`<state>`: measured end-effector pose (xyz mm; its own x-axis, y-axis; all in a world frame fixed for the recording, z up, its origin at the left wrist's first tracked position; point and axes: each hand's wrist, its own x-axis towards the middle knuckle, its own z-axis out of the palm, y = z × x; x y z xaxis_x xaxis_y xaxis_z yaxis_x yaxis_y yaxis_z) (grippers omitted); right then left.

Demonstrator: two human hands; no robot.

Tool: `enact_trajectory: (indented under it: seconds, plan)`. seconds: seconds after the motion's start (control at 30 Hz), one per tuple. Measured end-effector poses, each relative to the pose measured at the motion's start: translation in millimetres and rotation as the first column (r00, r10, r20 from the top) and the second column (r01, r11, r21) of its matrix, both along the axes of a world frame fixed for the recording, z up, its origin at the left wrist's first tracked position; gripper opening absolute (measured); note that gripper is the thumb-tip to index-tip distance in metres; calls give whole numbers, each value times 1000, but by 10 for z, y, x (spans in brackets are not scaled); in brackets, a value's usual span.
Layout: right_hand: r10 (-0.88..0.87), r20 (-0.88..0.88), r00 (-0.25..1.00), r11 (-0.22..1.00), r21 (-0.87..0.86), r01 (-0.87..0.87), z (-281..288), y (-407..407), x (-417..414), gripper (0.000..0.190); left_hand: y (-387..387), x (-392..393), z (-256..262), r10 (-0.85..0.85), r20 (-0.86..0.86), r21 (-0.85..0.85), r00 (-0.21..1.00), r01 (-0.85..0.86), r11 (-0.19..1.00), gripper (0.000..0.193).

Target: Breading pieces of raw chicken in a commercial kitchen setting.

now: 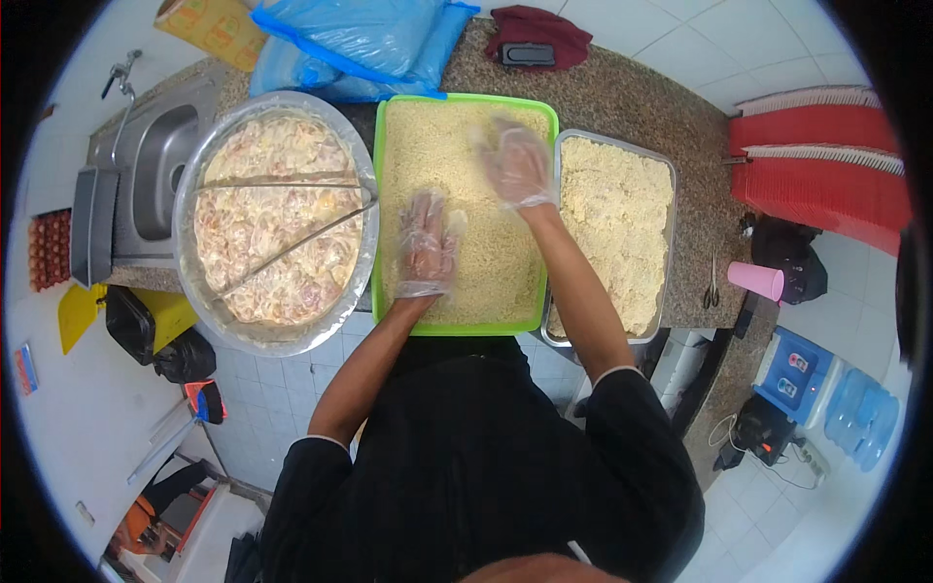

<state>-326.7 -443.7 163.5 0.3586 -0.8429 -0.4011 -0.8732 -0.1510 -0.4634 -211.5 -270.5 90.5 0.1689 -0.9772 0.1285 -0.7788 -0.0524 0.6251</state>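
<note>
A shallow green tray (466,98) before me is filled with pale yellow breadcrumbs (430,146). My left hand (424,248), in a clear plastic glove, lies palm down on the crumbs at the tray's left side. Also gloved, my right hand (514,160) is over the upper right of the crumbs, blurred, with fingers spread. Neither hand visibly holds anything. To the left, a big round metal basin (186,240) contains raw meat pieces in creamy batter (248,226), with thin metal bars across it. On the right, a rectangular metal tray (672,218) carries crumb-coated pieces (612,211), partly hidden by my right forearm.
Blue plastic bags (357,44) lie behind the basin and green tray. A steel sink (157,182) is at the left. Scissors (712,284) and a pink cup (756,280) sit near the right edge. Red crates (816,175) stand far right. A dark cloth (539,29) lies at the back.
</note>
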Motion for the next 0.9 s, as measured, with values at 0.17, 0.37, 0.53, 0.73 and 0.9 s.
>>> enact_trajectory:
  seconds: [0.17,0.37,0.53,0.73,0.9]
  plan:
    - [-110,-40,993,990,85,113,-207,-32,-115,64,-55,-44,23,-35,10,-31,999,36,999,57]
    - [-111,168,980,993,-26,117,-471,-103,-195,54,-17,-50,35,2,-116,-104,993,-14,994,54]
    - [-4,-60,998,994,-111,-3,283,-109,-97,50,97,9,161,16,-287,-67,958,-37,997,54]
    - [66,59,996,984,-168,-56,325,438,-113,47,218,-110,-63,112,-170,-11,979,-116,993,54]
    - [187,-106,977,982,49,-183,-477,949,-218,48,187,-312,-147,86,-320,62,944,-70,996,54]
